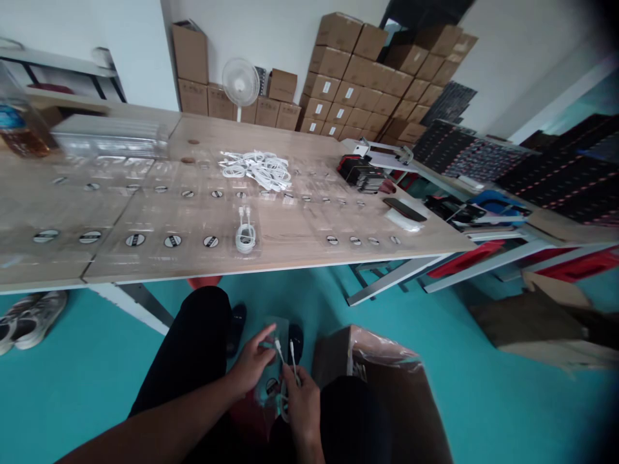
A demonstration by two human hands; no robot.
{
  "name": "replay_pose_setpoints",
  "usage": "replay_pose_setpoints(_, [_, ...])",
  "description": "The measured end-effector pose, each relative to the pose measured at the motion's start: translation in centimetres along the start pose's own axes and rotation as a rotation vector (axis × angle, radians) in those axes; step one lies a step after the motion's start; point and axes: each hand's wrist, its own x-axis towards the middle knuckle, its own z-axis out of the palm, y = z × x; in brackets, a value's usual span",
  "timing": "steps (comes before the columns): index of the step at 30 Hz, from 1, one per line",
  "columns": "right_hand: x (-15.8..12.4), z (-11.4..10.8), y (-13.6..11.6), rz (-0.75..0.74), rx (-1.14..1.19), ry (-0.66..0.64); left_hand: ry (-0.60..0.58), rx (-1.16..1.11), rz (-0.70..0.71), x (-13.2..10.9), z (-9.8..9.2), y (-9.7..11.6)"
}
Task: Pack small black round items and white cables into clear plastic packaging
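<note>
My left hand (pixel 252 362) is raised over my lap, its fingers at the top edge of a clear plastic bag (pixel 271 386). I cannot tell whether it grips the bag. My right hand (pixel 302 403) closes on a white charging cable (pixel 291 361), whose plug stands up beside a second white plug (pixel 279 351). Part of the cable loops below my right hand. On the wooden table (pixel 294 241), a coiled white cable (pixel 245 237) lies in a clear sleeve, and a heap of white cables (pixel 256 169) sits farther back.
Rows of clear sleeves with round labels (pixel 172 241) cover the table. An open carton lined with plastic (pixel 382 380) stands to my right, beside my black-clad knee (pixel 186 341). Shoes (pixel 29 319) lie at the left. Stacked cardboard boxes (pixel 358 84) and a white fan (pixel 240 82) stand beyond.
</note>
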Motion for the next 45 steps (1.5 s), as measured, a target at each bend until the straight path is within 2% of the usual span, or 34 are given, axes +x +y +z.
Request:
replay_pose_setpoints(4, [0.2, 0.3, 0.3, 0.025, 0.020, 0.025, 0.054, -0.182, -0.081, -0.2, 0.2, -0.6])
replay_pose_setpoints(9, [0.0, 1.3, 0.1, -0.002, -0.011, 0.025, 0.021, -0.322, -0.176, -0.2, 0.3, -0.7])
replay_pose_setpoints(14, [-0.1, 2.3, 0.0, -0.036, -0.039, 0.039, 0.028, -0.258, -0.192, -0.4, 0.5, -0.1])
replay_pose_setpoints(19, [-0.2, 3.1, -0.2, -0.052, -0.084, 0.037, 0.105, -0.176, -0.124, -0.7, 0.8, 0.8])
replay_pose_setpoints(22, [-0.4, 3.4, -0.7, -0.069, -0.127, 0.048, 0.123, -0.182, -0.153, -0.9, 0.9, 1.2])
replay_pose_setpoints(26, [-0.5, 3.7, -1.3, -0.090, -0.153, 0.045, 0.153, -0.214, -0.188, -0.8, 0.8, 1.0])
replay_pose_setpoints(31, [-0.3, 4.1, -1.1, -0.115, -0.235, 0.011, 0.214, -0.270, -0.148, -0.1, 0.4, 0.3])
replay_pose_setpoints(35, [-0.1, 4.2, -1.0, -0.164, -0.371, -0.007, 0.242, -0.299, -0.226, 0.2, 0.1, 0.3])
replay_pose_setpoints(40, [0.1, 4.2, -0.9, -0.254, -0.550, 0.030, 0.220, -0.291, -0.300, 0.3, 0.1, 1.1])
replay_pose_setpoints(45, [0.2, 3.4, -0.5, -0.305, -0.476, 0.088, 0.136, -0.271, -0.168, 0.4, 0.3, 1.6])
